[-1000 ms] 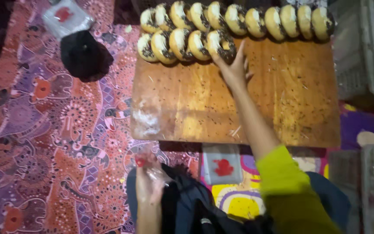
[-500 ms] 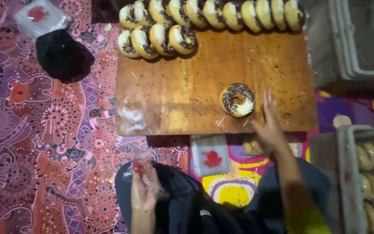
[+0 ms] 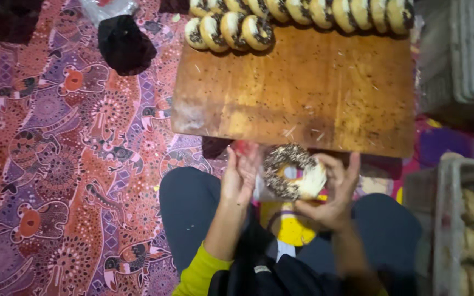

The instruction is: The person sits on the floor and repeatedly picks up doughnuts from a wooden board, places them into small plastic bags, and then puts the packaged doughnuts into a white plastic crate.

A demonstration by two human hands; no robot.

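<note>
Whereas half a second ago the doughnut (image 3: pixel 294 172) lay alone on the wooden board (image 3: pixel 303 93), it is now lifted off, held above the lap; left hand (image 3: pixel 241 174) open, steadying a clear wrapper beside it; right hand (image 3: pixel 333 192) gripping the doughnut; remaining doughnuts (image 3: pixel 231 30) stay lined along the board's far edge.

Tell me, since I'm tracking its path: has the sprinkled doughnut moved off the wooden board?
Yes. The doughnut left the wooden board, now held off its near edge in the right hand.

Sprinkled doughnut (image 3: pixel 292 172) between, seemingly, both hands
</note>
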